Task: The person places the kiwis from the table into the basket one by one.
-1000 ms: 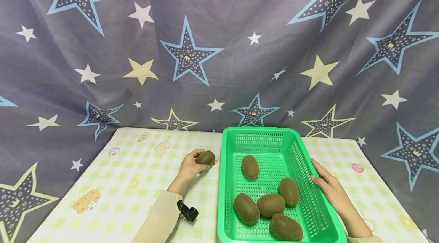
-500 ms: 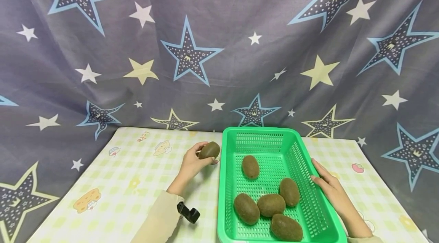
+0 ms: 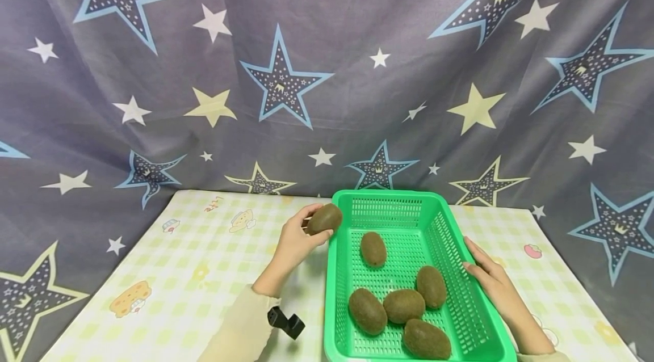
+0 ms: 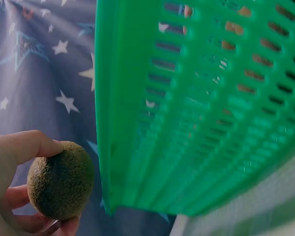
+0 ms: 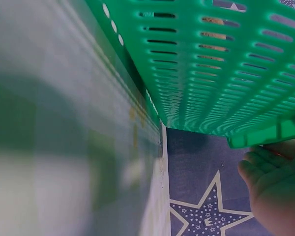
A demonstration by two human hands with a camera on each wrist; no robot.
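My left hand (image 3: 298, 240) holds a brown kiwi (image 3: 325, 219) between thumb and fingers, at the far left corner of a green plastic basket (image 3: 331, 294). In the left wrist view the kiwi (image 4: 61, 182) is beside the basket's slotted wall (image 4: 137, 123), with a gap between them. Along the basket's right side, my right hand (image 3: 493, 280) grips the rim, its thumb over the edge. From the right wrist view, the fingers (image 5: 265, 164) of that hand lie under the rim. Several more kiwis, such as one kiwi (image 3: 373, 248) near the back, lie in the basket.
A checked cloth (image 3: 168, 271) with cartoon prints covers the table. Behind it hangs a grey curtain (image 3: 332, 101) with stars, close to the table's back edge. A small black camera (image 3: 286, 322) sits on my left wrist.
My left hand has lifted the kiwi from left of the basket and carried it up and rightward to the rim. The right hand and the basket stay still.
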